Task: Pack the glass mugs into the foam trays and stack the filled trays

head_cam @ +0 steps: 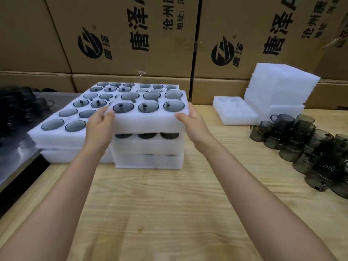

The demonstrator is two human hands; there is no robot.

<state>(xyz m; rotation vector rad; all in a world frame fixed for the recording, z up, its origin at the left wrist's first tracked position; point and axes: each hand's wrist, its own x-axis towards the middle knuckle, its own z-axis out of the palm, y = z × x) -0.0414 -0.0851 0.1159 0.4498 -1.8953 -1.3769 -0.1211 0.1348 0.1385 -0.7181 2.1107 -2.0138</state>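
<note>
A white foam tray (148, 123) filled with several smoky glass mugs is held just above a stack of filled trays (148, 155) at the table's middle. My left hand (99, 125) grips its near left corner and my right hand (190, 121) grips its near right corner. Under it, the rims of three mugs in the stack's top tray show in the gap. More filled trays (62, 136) lie side by side to the left. Loose glass mugs (308, 147) are piled at the right.
An empty foam tray (233, 112) lies at the back right beside a tall pile of foam trays (278, 85). Cardboard boxes (131, 38) wall off the back. A dark metal surface (17, 147) with dark glassware borders the wooden table (169, 204) on the left.
</note>
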